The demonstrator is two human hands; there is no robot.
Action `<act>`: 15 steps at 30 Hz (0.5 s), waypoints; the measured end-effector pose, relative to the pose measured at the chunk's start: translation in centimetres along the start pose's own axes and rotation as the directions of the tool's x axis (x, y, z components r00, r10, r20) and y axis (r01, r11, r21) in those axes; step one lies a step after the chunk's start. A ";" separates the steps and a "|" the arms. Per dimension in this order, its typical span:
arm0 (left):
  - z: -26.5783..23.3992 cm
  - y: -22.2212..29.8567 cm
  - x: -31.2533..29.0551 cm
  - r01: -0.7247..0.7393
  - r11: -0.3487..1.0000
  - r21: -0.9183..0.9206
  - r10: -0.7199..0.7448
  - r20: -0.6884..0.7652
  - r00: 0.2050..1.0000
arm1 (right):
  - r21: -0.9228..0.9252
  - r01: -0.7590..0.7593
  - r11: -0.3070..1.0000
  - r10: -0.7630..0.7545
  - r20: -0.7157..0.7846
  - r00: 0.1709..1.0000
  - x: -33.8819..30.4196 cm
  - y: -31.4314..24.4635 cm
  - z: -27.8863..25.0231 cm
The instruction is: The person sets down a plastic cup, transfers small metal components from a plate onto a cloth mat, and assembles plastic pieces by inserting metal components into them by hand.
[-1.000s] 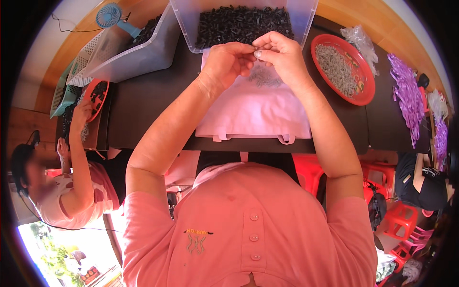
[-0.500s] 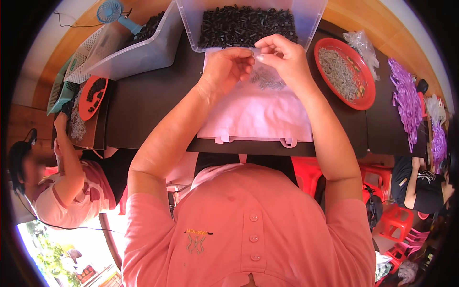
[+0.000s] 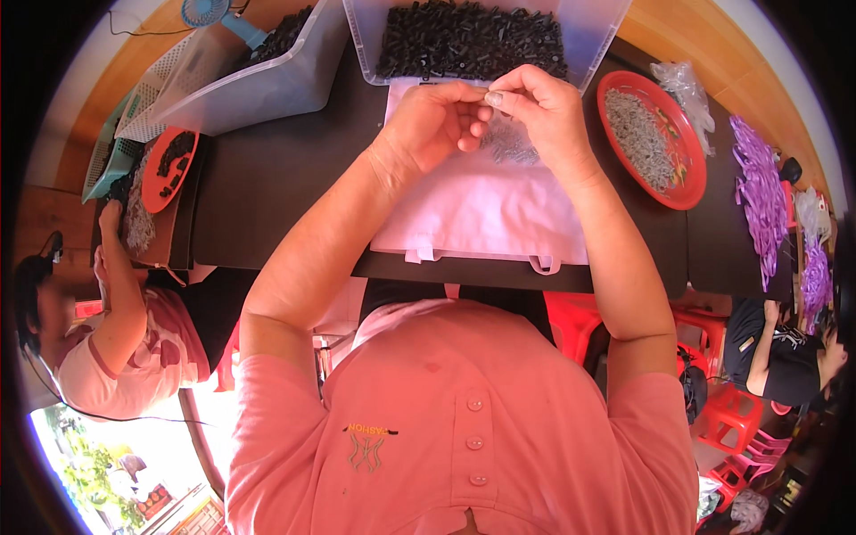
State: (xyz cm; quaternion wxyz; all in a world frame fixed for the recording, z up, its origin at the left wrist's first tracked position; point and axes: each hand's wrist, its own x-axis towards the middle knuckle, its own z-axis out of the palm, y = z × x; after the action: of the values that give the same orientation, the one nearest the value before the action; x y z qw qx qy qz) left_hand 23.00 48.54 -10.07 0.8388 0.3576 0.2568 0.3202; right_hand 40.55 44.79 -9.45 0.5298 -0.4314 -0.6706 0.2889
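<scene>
My left hand (image 3: 434,127) and my right hand (image 3: 542,114) meet fingertip to fingertip above a pink cloth bag (image 3: 486,214). Thumb and forefinger of each are pinched together; whatever sits between them is too small to make out. The other fingers of my left hand curl loosely. Just below my hands, a small heap of greyish pieces (image 3: 515,147) lies on the bag, partly covered by my right wrist. Beyond my fingertips stands a clear plastic bin (image 3: 590,53) with many short black tubular pieces (image 3: 473,40) in it.
A red tray (image 3: 688,183) of small grey pieces lies to the right, beside a crumpled plastic bag (image 3: 685,89) and purple strips (image 3: 758,196). At left stand another clear bin (image 3: 241,102), a small blue fan (image 3: 203,11) and a red plate (image 3: 162,198). A co-worker (image 3: 125,339) sits at left.
My fingertips have come together from slightly apart, my right thumb meeting the left fingers. The whole view has shifted a little.
</scene>
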 end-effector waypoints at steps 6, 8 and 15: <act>-0.1 0.4 -0.1 -0.018 0.999 -0.042 0.018 -0.003 1.000 | 0.110 0.006 0.994 -0.004 -0.017 1.000 0.0 0.0 0.5; -0.2 0.6 -0.2 -0.037 0.999 -0.032 0.039 0.044 0.998 | 0.112 0.047 0.993 -0.045 -0.027 0.999 0.0 0.0 0.6; -3.5 5.9 -1.5 -0.213 0.976 0.053 0.219 -0.141 0.966 | 0.079 -0.049 0.996 0.061 -0.152 0.986 0.1 -1.1 -0.8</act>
State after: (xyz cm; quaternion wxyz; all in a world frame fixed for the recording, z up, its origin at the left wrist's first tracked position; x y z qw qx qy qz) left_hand 17.62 52.17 -7.37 0.7710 0.3749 0.2829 0.4300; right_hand 41.06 44.32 -8.30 0.5877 -0.4507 -0.6042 0.2940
